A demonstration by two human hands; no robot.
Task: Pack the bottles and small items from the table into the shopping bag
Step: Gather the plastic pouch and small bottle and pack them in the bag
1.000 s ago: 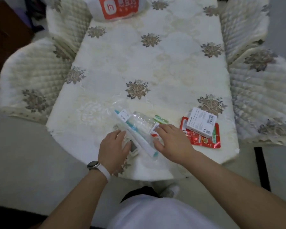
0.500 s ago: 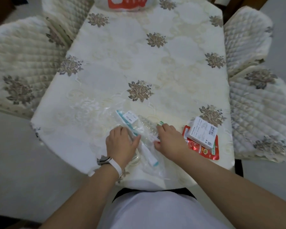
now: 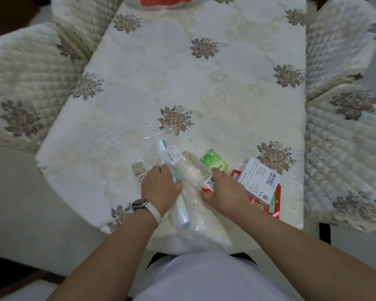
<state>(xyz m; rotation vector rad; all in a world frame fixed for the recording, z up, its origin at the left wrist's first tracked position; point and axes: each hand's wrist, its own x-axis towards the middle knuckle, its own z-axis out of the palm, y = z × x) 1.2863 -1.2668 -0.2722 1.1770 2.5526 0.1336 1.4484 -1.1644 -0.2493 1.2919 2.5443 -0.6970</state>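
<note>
Gripping the clear plastic bag (image 3: 195, 222) on the surface (image 3: 226, 83), left hand (image 3: 161, 189) and right hand (image 3: 223, 193) curl fingers into it, bottle (image 3: 193, 167) between them.

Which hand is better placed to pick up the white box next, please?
Probably the right hand: it lies just beside the white box, while the left hand sits beyond the clear bag.

Soft even indoor light, faint shadows, slight motion blur throughout, wide-angle bending at edges, dim corners.
</note>
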